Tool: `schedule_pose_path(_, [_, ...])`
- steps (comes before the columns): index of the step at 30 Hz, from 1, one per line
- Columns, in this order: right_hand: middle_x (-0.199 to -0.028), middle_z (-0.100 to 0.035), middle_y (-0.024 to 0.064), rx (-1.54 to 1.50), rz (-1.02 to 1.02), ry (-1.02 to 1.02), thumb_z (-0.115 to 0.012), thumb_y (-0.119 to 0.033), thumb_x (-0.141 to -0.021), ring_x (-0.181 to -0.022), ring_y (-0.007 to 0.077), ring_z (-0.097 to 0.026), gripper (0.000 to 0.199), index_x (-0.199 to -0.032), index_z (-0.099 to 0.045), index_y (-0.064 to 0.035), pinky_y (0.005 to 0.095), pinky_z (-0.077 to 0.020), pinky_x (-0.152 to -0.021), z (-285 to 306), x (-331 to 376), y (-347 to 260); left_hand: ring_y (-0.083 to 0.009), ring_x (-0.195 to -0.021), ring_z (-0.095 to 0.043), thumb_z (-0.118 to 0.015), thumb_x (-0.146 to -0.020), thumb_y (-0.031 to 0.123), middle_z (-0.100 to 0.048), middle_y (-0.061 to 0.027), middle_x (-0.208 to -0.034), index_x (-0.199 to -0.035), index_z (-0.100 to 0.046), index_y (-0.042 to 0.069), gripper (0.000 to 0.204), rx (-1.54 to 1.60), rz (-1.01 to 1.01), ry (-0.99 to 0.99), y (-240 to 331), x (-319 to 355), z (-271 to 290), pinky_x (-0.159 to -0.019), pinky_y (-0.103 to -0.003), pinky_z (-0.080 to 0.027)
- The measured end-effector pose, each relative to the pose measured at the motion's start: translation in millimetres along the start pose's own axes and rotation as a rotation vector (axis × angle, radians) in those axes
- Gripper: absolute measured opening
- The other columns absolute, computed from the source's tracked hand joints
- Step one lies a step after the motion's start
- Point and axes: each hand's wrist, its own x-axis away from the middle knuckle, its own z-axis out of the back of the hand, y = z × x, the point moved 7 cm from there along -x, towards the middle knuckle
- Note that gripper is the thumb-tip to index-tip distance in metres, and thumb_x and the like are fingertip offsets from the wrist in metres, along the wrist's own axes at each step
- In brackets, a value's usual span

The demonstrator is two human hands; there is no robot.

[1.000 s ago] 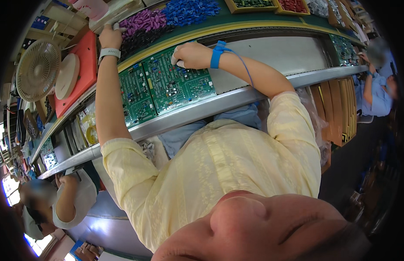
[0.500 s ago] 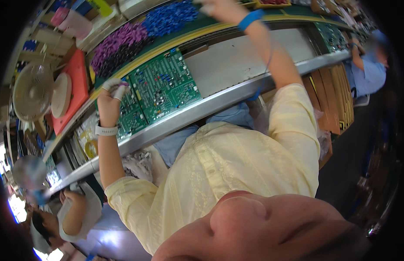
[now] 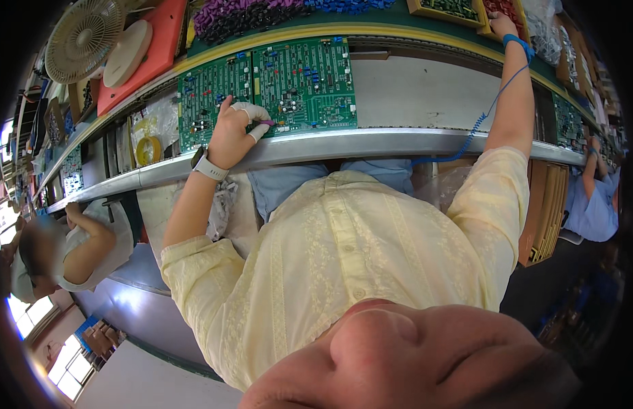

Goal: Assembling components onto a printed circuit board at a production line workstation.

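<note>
Two green circuit boards lie side by side on the line, a narrower one (image 3: 211,95) and a wider one (image 3: 306,78). My left hand (image 3: 235,131), with white finger cots and a wristwatch, rests on their near edge. It pinches a small purple component (image 3: 267,123) against the wider board. My right hand (image 3: 502,24), with a blue wrist strap and coiled cord, reaches far right into a tray of red parts (image 3: 513,8). Its fingertips are hidden at the tray, so I cannot tell if they hold anything.
Behind the boards are heaps of purple parts (image 3: 228,13) and blue parts (image 3: 344,5), a tray of green parts (image 3: 453,8), a red tray (image 3: 156,48) and a fan (image 3: 81,37). Grey belt (image 3: 419,92) runs right of the boards. Co-workers sit at left (image 3: 85,235) and right (image 3: 592,204).
My left hand came down from the parts heaps to the boards' near edge with a purple part. My right hand left the board and stretched up to the far right tray.
</note>
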Motion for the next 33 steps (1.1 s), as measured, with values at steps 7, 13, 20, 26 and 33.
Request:
schedule_pose_path(7, [-0.108, -0.059, 0.0121, 0.018, -0.15, 0.354, -0.052, -0.015, -0.083, -0.098, 0.0278, -0.057, 0.033, -0.115, -0.054, -0.0104, 0.0369, -0.0438, -0.085, 44.8, 37.9, -18.4, -0.0216, -0.084, -0.056, -0.063, -0.073, 0.012, -0.06, -0.0025, -0.081, -0.079, -0.062, 0.012, 0.007, -0.017, -0.043, -0.023, -1.2, 3.8, -4.3, -0.101, -0.049, -0.02])
schedule_pose_path(13, [-0.081, -0.056, 0.0, -1.03, 0.334, 0.3, -0.056, 0.001, -0.072, -0.071, 0.0118, -0.054, 0.024, -0.097, -0.058, -0.0013, 0.0232, -0.0444, -0.065, 97.4, 145.9, -183.8, -0.0224, -0.086, -0.055, -0.064, -0.072, 0.011, -0.059, -0.003, -0.079, -0.082, -0.062, 0.012, 0.011, -0.017, -0.103, -0.02, -3.5, 5.8, -3.4, -0.1, -0.049, -0.022])
schedule_pose_path(20, [-0.095, -0.055, 0.0024, -0.947, 0.571, -0.279, -0.058, -0.004, -0.078, -0.08, 0.0111, -0.053, 0.029, -0.107, -0.057, -0.0076, 0.0237, -0.0439, -0.073, 77.3, 293.2, -331.2, -0.023, -0.085, -0.055, -0.064, -0.071, 0.011, -0.06, -0.0047, -0.076, -0.084, -0.062, 0.012, 0.013, -0.053, -0.183, -0.01, 0.9, 7.4, -2.8, -0.099, -0.047, -0.026])
schedule_pose_path(26, [-0.092, -0.056, 0.0077, -0.84, 0.628, -0.344, -0.059, -0.002, -0.075, -0.081, 0.0206, -0.056, 0.028, -0.103, -0.057, -0.0075, 0.0285, -0.0454, -0.072, 52.3, 325.2, -358.8, -0.0229, -0.084, -0.056, -0.065, -0.07, 0.01, -0.06, -0.0051, -0.079, -0.085, -0.063, 0.011, 0.015, -0.102, -0.241, -0.027, 11.0, 5.2, -4.6, -0.098, -0.047, -0.028])
schedule_pose_path(33, [-0.086, -0.056, 0.0079, -0.495, 0.782, -0.085, -0.058, -0.007, -0.074, -0.081, 0.0266, -0.054, 0.02, -0.094, -0.058, -0.0068, 0.0334, -0.0446, -0.073, 59.5, 328.9, -379.5, -0.0262, -0.089, -0.058, -0.066, -0.072, 0.013, -0.062, -0.0119, -0.094, -0.11, -0.057, 0.006, 0.04, 0.066, -0.223, -0.157, 15.1, -29.3, 24.2, -0.089, -0.037, -0.039])
